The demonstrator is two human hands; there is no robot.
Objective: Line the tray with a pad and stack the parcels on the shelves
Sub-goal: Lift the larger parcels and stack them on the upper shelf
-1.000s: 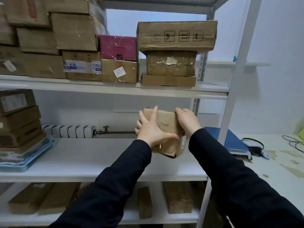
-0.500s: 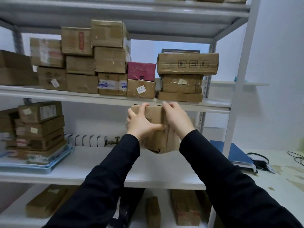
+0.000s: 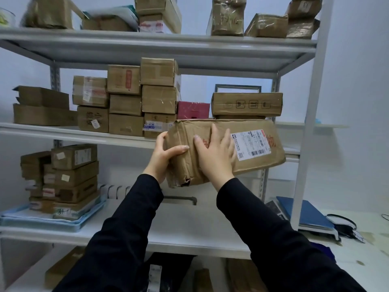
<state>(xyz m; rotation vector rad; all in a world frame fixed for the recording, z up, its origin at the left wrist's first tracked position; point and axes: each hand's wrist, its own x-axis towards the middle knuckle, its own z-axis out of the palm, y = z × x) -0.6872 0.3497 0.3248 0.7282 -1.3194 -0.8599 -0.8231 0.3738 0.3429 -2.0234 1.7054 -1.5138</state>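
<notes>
I hold a long brown cardboard parcel (image 3: 254, 165) with a white shipping label in the air in front of the middle shelf (image 3: 84, 134). My left hand (image 3: 163, 158) grips its near left end, thumb across the front face. My right hand (image 3: 214, 152) lies flat on its top side. The parcel is tilted, its far end pointing right toward the stacked boxes (image 3: 246, 103). A pale blue tray (image 3: 69, 225) lined with a white pad sits at the left of the lower shelf, with several parcels (image 3: 67, 173) stacked on it.
Many brown boxes (image 3: 143, 98) and a red box (image 3: 192, 109) fill the middle shelf. More parcels (image 3: 228, 15) sit on the top shelf. A white upright post (image 3: 307, 131) stands at right. A blue scale (image 3: 305, 216) and cables lie on the table beyond.
Both hands have raised the parcel from lower-shelf height to the middle shelf and turned it so its long labelled side shows. The view has tilted upward.
</notes>
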